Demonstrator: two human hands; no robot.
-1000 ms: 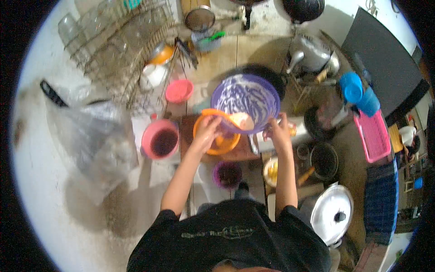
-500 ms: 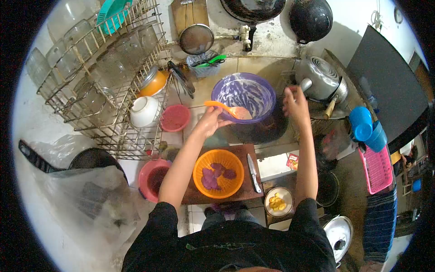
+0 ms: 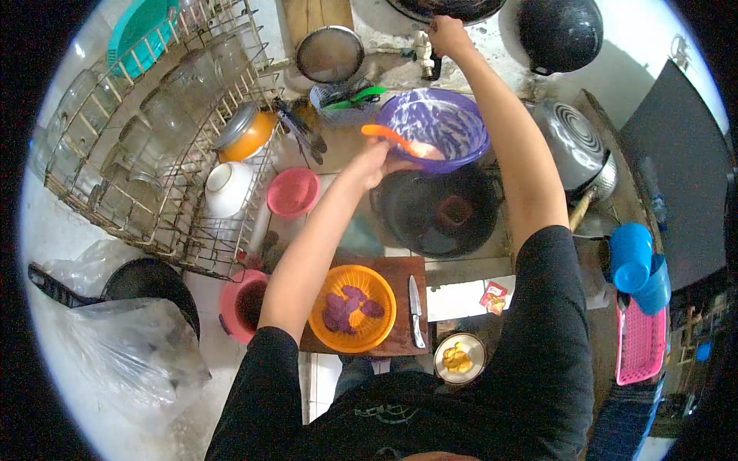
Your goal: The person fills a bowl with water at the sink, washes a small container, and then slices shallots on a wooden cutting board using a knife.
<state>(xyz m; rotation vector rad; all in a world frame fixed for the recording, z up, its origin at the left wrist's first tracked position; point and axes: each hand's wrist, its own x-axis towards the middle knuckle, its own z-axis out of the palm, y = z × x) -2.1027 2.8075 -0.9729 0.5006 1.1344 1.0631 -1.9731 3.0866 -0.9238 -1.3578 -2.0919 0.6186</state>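
My left hand grips the near left rim of a purple basin, which is tilted and smeared inside with a white residue. An orange spoon lies across that rim by my thumb, its bowl end inside the basin. Beneath the basin sits a dark, wide pan containing liquid. My right hand is raised to the wall, fingers curled, beside the tap and over the black handle of a hanging frying pan; what the fingers grip is hidden.
An orange colander with purple pieces and a knife rest on a wooden board. Nearby are a plate of yellow pieces and pink bowls. A dish rack stands left, an upturned metal pot right.
My right hand has moved from beside the basin up to the tap and frying-pan handle. The basin, held by my left hand, has shifted up and tilted, showing more of the dark pan.
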